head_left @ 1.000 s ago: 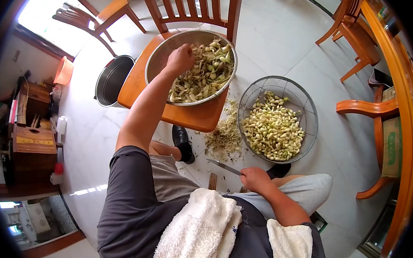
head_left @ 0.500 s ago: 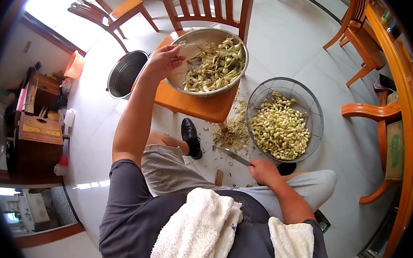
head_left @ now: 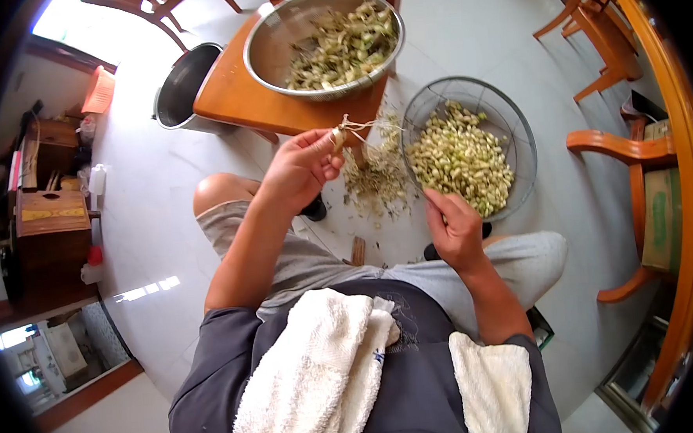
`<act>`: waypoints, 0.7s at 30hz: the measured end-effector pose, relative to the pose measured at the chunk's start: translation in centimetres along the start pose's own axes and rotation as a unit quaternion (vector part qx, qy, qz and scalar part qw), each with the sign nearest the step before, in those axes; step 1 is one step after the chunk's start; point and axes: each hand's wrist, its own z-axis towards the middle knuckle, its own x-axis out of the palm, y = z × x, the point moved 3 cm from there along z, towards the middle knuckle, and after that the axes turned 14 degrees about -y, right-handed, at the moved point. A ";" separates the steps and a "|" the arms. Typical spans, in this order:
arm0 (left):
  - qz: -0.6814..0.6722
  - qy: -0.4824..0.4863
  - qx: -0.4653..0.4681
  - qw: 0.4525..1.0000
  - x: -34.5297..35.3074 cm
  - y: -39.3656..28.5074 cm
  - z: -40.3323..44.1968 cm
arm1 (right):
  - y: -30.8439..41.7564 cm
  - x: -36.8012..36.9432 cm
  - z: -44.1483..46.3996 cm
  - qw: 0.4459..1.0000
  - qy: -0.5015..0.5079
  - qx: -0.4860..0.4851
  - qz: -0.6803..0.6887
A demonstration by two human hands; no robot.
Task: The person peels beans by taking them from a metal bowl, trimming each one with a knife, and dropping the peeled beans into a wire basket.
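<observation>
My left hand (head_left: 301, 170) pinches a small pale bulb (head_left: 338, 138) with stringy roots, held up in front of the chair seat. To its right, my right hand (head_left: 454, 228) is closed in a fist on the knife, whose blade is turned so that it barely shows. Above my hands, a metal basin (head_left: 266, 57) on the chair (head_left: 230, 85) holds untrimmed bulbs with dry stalks. Beyond my right hand, a wire-mesh basket (head_left: 524, 140) on the floor contains many trimmed bulbs (head_left: 461, 159).
Root and stalk trimmings (head_left: 376, 185) are scattered on the tiled floor below the chair. A dark bucket (head_left: 187, 88) stands to the chair's left. Wooden chairs (head_left: 608, 54) and a table edge (head_left: 674, 121) line the right side. A white towel (head_left: 316, 375) hangs over my chest.
My left hand has come back from the basin toward me with a bulb. My right hand has risen, turning the knife away from its earlier clear side view. The camera view has tilted down.
</observation>
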 end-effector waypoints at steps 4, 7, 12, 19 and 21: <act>-0.032 0.021 -0.067 0.997 0.8 5.0 -1.0 | 0.5 -0.1 0.0 0.995 0.007 -0.086 -0.042; -0.027 0.006 -0.084 0.996 1.0 6.3 -1.4 | 0.4 -0.1 -0.4 0.991 0.029 -0.112 -0.068; -0.002 -0.035 -0.091 0.995 0.7 6.7 -1.3 | 0.6 0.0 -0.5 0.987 0.047 -0.126 -0.089; 0.003 -0.049 -0.070 0.996 -0.2 6.9 -1.2 | 0.5 0.2 -0.7 0.985 0.058 -0.128 -0.100; 0.002 -0.057 -0.069 0.996 -0.1 6.9 -1.3 | 0.6 0.2 -0.6 0.985 0.058 -0.128 -0.098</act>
